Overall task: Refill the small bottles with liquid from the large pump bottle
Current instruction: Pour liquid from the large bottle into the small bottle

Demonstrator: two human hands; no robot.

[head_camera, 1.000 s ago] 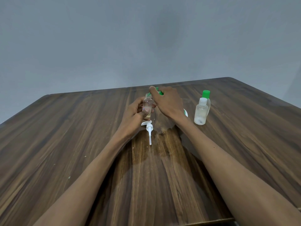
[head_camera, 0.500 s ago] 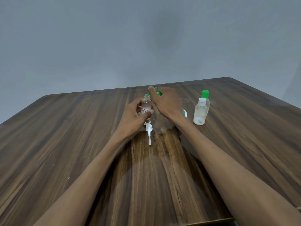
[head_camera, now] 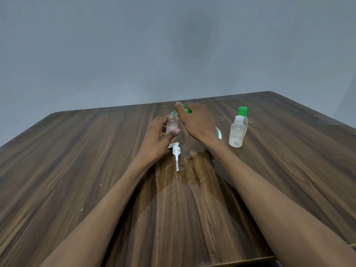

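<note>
My left hand [head_camera: 157, 134] grips a small clear open bottle [head_camera: 172, 122] upright, thumb across its lower front. My right hand [head_camera: 196, 122] lies over the green pump head [head_camera: 187, 110] of the large clear pump bottle [head_camera: 218, 133], fingers curled over it. The green spout reaches to the small bottle's mouth. The hand and wrist hide most of the large bottle. A white spray cap [head_camera: 176, 152] with its tube lies on the table just in front of my left hand.
Two more small bottles stand to the right of my right wrist: one with a white cap [head_camera: 237, 132] and, behind it, one with a green cap [head_camera: 243, 112]. The wooden table [head_camera: 77, 160] has its far edge just beyond the hands.
My left hand and the small bottle have shifted slightly left, and the thumb has come across the bottle's front. My right hand has stayed on the pump head.
</note>
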